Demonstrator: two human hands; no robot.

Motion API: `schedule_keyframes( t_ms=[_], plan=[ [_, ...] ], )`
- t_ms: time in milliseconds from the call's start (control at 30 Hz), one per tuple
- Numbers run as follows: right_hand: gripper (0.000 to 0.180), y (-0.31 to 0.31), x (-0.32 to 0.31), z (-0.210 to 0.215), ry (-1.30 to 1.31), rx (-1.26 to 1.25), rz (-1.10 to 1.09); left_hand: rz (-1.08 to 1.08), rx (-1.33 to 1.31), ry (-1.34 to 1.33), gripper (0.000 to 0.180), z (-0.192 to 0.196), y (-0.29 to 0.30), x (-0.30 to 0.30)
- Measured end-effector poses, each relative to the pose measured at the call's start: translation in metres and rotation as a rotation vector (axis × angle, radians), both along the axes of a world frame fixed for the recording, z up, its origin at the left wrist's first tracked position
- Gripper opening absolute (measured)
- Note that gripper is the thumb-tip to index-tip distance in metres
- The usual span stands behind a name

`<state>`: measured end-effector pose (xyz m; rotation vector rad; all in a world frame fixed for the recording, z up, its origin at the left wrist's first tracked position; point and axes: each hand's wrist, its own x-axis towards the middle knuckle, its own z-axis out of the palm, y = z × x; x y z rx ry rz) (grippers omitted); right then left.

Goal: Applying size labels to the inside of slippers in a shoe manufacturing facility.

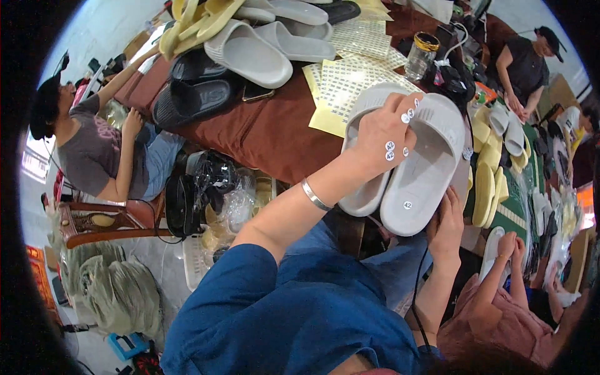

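Observation:
My left hand (380, 134), with a silver bracelet at the wrist and several small round white stickers on its back and fingers, lies over the inner edges of two light grey slippers. Its fingers are curled closed at the straps; the fingertips are partly hidden. The right-hand grey slipper (417, 187) faces me with its footbed showing and a round white sticker near the heel. Partly behind my left hand and forearm is the other grey slipper (364, 197). My right hand (445, 225) grips the right slipper's outer edge near the heel.
Yellow sticker sheets (337, 94) and a glass jar (422, 55) lie beyond on the brown-covered table (262, 137). Black slippers (200, 100) and piled grey slippers (250, 53) are at left. Yellow slippers (484, 194) lie right. Other people sit or stand around.

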<state>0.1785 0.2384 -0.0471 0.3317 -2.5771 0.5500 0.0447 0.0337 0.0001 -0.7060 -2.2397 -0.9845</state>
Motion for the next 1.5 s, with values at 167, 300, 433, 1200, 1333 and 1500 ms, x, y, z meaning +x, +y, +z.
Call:
schedule_keyframes(
  t_ms=[167, 300, 433, 1200, 1333, 1500],
  plan=[
    [0.030, -0.010, -0.012, 0.001, -0.007, 0.107, -0.033, 0.006, 0.214, 0.152, 0.056, 0.024, -0.027, -0.008],
    [0.029, -0.005, -0.012, -0.001, 0.016, 0.109, -0.013, 0.118, 0.293, 0.333, 0.050, 0.038, -0.086, -0.019],
    [0.029, -0.009, -0.010, 0.002, 0.013, 0.111, -0.012, 0.313, 0.240, 0.392, 0.066, 0.052, -0.178, -0.018],
    [0.026, -0.014, -0.013, -0.005, 0.014, 0.140, -0.074, 1.050, -0.139, 0.756, 0.065, 0.023, -0.376, -0.122],
    [0.026, -0.010, -0.015, -0.006, 0.028, 0.138, -0.079, 0.912, 0.005, 0.511, 0.072, 0.003, -0.350, -0.112],
    [0.026, -0.009, -0.018, -0.006, 0.031, 0.128, -0.073, 0.893, -0.090, 0.481, 0.083, 0.003, -0.350, -0.098]
  ],
)
